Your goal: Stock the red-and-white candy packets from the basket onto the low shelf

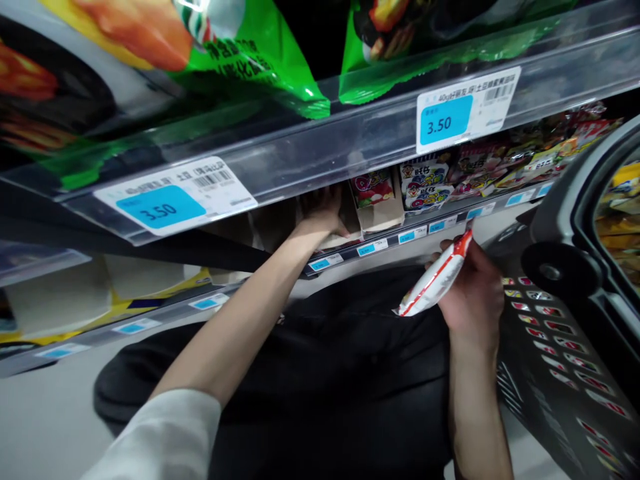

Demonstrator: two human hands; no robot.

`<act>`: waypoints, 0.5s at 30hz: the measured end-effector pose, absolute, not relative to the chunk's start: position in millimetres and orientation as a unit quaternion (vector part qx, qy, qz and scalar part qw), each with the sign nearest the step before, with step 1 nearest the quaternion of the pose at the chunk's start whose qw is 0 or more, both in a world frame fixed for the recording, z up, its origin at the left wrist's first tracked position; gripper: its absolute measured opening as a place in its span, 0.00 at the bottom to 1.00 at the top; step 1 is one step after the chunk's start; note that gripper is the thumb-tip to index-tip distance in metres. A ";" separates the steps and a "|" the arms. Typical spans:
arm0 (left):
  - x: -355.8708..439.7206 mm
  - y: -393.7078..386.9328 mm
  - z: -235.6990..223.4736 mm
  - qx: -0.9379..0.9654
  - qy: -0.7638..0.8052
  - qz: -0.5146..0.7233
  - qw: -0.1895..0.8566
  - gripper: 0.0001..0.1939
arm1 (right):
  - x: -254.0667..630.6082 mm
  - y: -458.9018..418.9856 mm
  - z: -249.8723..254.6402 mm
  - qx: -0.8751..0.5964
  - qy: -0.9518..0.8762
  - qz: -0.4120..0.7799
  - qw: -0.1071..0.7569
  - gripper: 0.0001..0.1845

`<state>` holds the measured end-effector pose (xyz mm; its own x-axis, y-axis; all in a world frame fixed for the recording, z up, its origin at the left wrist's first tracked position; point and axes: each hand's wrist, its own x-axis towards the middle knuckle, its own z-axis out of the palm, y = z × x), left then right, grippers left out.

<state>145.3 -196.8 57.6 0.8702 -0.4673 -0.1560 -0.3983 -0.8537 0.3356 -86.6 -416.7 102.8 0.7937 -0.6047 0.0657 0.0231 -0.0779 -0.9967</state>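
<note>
My left hand [323,212] reaches deep into the lower shelf, under the clear shelf rail, and rests on a cardboard display box [381,215] beside a small pink snack packet [371,188]. Its fingers are mostly hidden in the shadow of the shelf. Lower and to the right, my right hand [473,293] is closed around a white and red snack packet [435,281], held slanted in front of the shelf edge.
Green snack bags [260,60] lie on the upper shelf behind a clear rail with 3.50 price labels [467,110]. Several colourful packets [525,160] fill the lower shelf to the right. A dark basket [560,347] with packets stands at the right.
</note>
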 end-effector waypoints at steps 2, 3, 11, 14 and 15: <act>135.6 -201.2 61.8 0.961 -0.206 -0.124 0.137 0.65 | -81.3 -410.0 109.1 -0.664 0.221 -0.242 0.672 0.21; 130.6 -203.2 64.8 0.963 -0.197 -0.127 0.135 0.65 | -78.7 -406.3 113.6 -0.642 0.229 -0.237 0.692 0.21; 51.6 -182.6 107.0 0.903 -0.242 -0.083 0.345 0.39 | -68.4 -382.7 140.9 -0.421 0.294 -0.219 0.830 0.14; 3.0 -159.8 110.5 0.776 -0.239 -0.203 0.547 0.30 | -69.3 -369.1 138.9 -0.442 0.279 -0.211 0.826 0.15; -12.2 -153.9 109.1 0.717 -0.223 -0.255 0.609 0.29 | -69.6 -362.5 136.9 -0.450 0.275 -0.206 0.824 0.16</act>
<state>-12.2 -153.9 109.1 0.7707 -0.6303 -0.0940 -0.0087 -0.1579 0.9874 -69.6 -362.5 136.9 0.7635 -0.5876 -0.2681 0.0916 0.5095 -0.8556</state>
